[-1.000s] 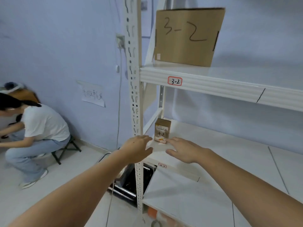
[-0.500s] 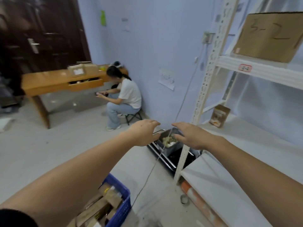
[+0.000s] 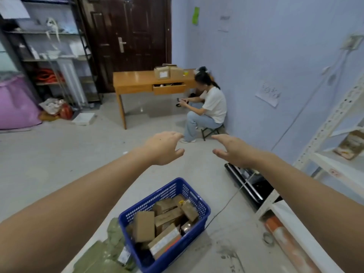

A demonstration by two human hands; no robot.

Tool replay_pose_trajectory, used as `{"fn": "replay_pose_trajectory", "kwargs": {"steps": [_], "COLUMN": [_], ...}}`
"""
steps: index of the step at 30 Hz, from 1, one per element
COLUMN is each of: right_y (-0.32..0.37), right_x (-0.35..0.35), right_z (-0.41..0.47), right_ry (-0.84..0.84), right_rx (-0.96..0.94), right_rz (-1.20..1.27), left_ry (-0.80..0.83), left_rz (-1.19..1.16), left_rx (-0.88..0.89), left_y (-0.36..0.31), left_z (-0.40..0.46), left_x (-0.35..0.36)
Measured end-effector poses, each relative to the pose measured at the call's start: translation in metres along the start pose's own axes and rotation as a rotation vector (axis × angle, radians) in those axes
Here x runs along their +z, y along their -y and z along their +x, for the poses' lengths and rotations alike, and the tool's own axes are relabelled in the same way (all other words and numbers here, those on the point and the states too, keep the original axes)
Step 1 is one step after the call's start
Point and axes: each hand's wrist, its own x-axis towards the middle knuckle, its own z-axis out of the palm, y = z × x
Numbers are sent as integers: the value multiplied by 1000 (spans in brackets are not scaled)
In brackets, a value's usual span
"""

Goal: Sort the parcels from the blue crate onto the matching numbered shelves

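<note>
Many brown cardboard parcels (image 3: 165,219) are still being held in the blue perforated plastic crate (image 3: 183,247), so most sorting is judged as remaining. Beyond the crate, nothing is being held by the left hand (image 3: 163,147) or right hand (image 3: 230,149), fingers loosely spread. Right of the crate, one small printed carton (image 3: 351,144) is being stored on the white metal shelf (image 3: 334,166).

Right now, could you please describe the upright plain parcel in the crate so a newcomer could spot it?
Find the blue crate on the floor below both hands. The upright parcel stands at its near left side. Unlike the neighbouring parcels, lying tilted, it shows a plain brown face with no label.
</note>
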Motion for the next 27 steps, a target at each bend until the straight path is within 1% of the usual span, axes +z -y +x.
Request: {"fn": "replay_pose_trajectory", "kwargs": {"steps": [5,9,15,19,24,27], "right_y": [68,97,105,102,97,97], "right_x": [41,75,127,163,205,226], "right_z": [16,36,96,133,155,163], "right_ry": [47,93,113,178,243,293], "right_rx": [-22,-28,-16,22,119,186], "right_rz": [25,39,91,169,240,272], "left_ry": [50,101,199,303,378,410], "left_rz": [-3,-28,8,24,16,2], "left_rx": [-56,-67,-60,-49,-8,47], "left_y": [74,114,165,195,221,234], "left_z": [-42,-43,-15,13,55,81], "left_x": [16,44,88,111,142,166]}}
